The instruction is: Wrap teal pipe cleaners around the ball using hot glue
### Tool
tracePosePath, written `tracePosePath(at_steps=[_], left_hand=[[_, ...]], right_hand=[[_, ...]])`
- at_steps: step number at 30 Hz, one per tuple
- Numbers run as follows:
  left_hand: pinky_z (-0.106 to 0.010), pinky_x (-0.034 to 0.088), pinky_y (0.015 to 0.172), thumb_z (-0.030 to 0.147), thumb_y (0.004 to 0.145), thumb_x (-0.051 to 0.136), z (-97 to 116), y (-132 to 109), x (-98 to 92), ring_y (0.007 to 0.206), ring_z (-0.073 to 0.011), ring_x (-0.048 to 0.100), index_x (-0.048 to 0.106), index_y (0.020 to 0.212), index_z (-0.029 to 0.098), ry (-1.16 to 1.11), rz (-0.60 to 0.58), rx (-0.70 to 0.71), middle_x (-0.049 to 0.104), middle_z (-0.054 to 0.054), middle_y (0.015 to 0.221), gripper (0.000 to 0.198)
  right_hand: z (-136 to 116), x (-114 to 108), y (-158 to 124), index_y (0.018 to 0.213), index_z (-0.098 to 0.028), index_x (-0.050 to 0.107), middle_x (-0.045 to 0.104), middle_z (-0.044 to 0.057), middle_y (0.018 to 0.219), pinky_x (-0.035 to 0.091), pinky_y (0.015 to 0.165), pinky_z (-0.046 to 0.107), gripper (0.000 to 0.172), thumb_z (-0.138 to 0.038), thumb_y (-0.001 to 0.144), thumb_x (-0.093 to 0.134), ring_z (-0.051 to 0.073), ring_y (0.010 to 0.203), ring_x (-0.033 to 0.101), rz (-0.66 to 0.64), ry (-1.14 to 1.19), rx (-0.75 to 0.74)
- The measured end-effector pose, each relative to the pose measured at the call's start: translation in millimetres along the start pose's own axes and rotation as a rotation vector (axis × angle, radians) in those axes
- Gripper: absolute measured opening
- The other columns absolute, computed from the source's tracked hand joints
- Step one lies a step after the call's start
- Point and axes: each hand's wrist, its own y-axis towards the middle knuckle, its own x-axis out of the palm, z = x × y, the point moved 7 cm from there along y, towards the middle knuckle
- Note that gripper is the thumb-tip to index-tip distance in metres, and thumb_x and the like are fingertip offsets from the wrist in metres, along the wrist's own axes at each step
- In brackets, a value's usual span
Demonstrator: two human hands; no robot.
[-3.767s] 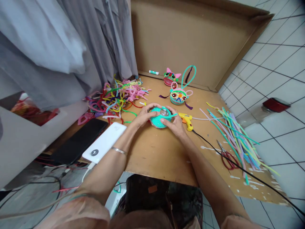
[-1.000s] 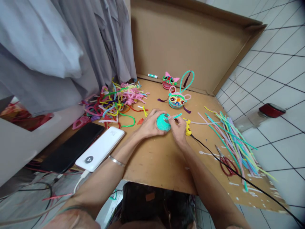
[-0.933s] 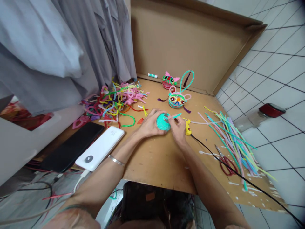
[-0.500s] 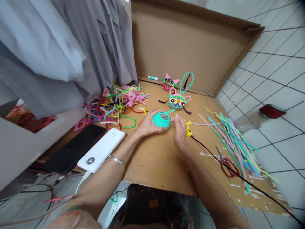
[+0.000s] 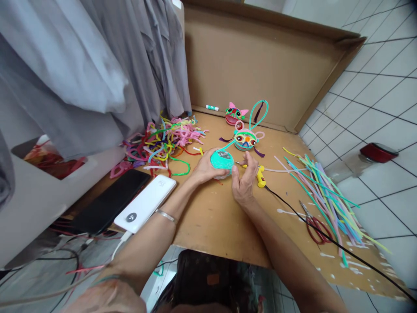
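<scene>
My left hand [image 5: 206, 167] is wrapped around a turquoise ball [image 5: 221, 161] that looks coiled from pipe cleaner, with a greyish patch on its top. A loose turquoise pipe-cleaner end [image 5: 226, 146] sticks up from it toward the back. Close to the ball's right side is my right hand [image 5: 245, 180], thumb and fingers apart and nothing between them. Its thumb is at the ball's edge; whether it touches I cannot tell. Just beyond that hand a yellow glue gun [image 5: 261, 177] lies on the board, its nozzle pointing left and partly hidden by my fingers.
Behind stand two decorated animal-face figures [image 5: 246, 140] and a glue stick [image 5: 212, 108]. Tangled pipe cleaners [image 5: 176, 134] lie left, straight ones [image 5: 329, 195] right beside red-handled scissors [image 5: 314, 226]. A white power bank [image 5: 146, 204] and black phone [image 5: 112, 200] lie front left. A black cord [image 5: 293, 208] crosses the right.
My right hand's fingers have spread from a pinch beside the ball. The ball has turned in my left hand, so its loose end points up and back instead of right.
</scene>
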Motion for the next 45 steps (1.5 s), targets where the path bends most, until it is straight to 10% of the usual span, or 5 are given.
tracePosePath(at_steps=[16, 28, 45], left_hand=[[-0.043, 0.045, 0.107, 0.028, 0.053, 0.083, 10, -1, 2.8, 0.12, -0.0287, 0.056, 0.055, 0.129, 0.017, 0.066, -0.064, 0.17, 0.059, -0.01, 0.127, 0.082], [-0.041, 0.048, 0.104, 0.028, 0.058, 0.079, 40, -19, 13.8, 0.118, -0.0276, 0.057, 0.057, 0.126, 0.02, 0.238, -0.215, 0.429, 0.058, -0.011, 0.122, 0.072], [-0.041, 0.046, 0.106, 0.035, 0.06, 0.08, 42, -21, 15.8, 0.121, -0.0286, 0.056, 0.056, 0.128, 0.02, 0.265, -0.221, 0.41, 0.054, -0.012, 0.127, 0.073]], right_hand=[[-12, 15, -20, 0.126, -0.021, 0.059, 0.061, 0.013, 0.117, 0.035, 0.097, 0.044, 0.036, -0.031, 0.097, 0.039, 0.025, 0.109, 0.055, -0.128, -0.15, -0.093], [19, 21, -14, 0.084, -0.022, 0.058, 0.059, 0.005, 0.09, 0.042, 0.086, 0.039, 0.037, -0.056, 0.093, 0.046, 0.022, 0.091, 0.055, 0.097, 0.063, 0.307], [21, 24, -15, 0.084, -0.023, 0.052, 0.056, 0.006, 0.087, 0.044, 0.083, 0.04, 0.033, -0.049, 0.098, 0.038, 0.022, 0.088, 0.052, 0.156, 0.079, 0.308]])
